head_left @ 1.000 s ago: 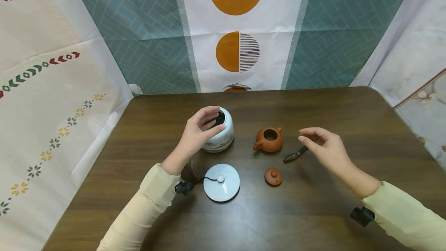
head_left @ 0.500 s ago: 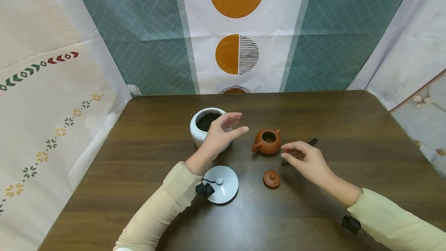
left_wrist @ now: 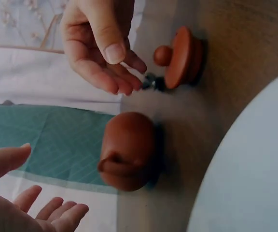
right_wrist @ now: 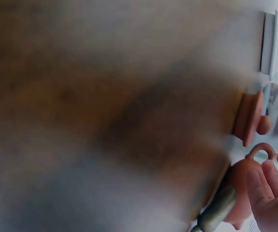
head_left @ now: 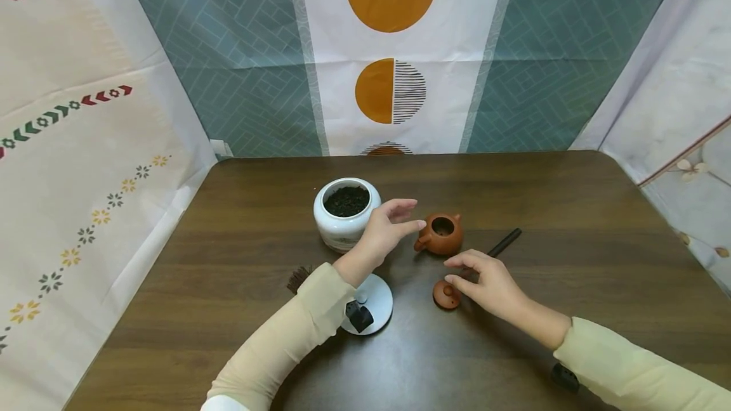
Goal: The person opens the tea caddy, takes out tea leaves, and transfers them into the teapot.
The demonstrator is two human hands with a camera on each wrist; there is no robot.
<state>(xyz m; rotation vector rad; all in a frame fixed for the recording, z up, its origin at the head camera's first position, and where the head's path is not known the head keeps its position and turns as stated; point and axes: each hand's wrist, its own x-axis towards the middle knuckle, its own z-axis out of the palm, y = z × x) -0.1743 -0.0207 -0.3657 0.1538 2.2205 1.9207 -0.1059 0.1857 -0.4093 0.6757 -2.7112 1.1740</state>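
In the head view my left hand (head_left: 384,233) is stretched out just left of a brown clay teapot (head_left: 444,236), with fingers spread and nothing held. My right hand (head_left: 485,281) hovers beside the small clay lid (head_left: 446,295), fingers loosely bent; the left wrist view shows a gap between its fingertips and that lid (left_wrist: 181,58). The teapot is uncovered and upright. Partly hidden behind my right hand lies a slim dark tool (head_left: 505,242) with a spoon-like end.
A white jar (head_left: 342,230) filled with dark loose leaves stands behind my left hand. Its pale round lid (head_left: 379,300) lies in front, partly under my left forearm, with a dark tassel (head_left: 298,279) beside it. Everything rests on a brown wooden table (head_left: 571,208).
My left hand has moved right, from over the white jar toward the teapot. My right hand has moved left and nearer, from above the dark tool to the clay lid.
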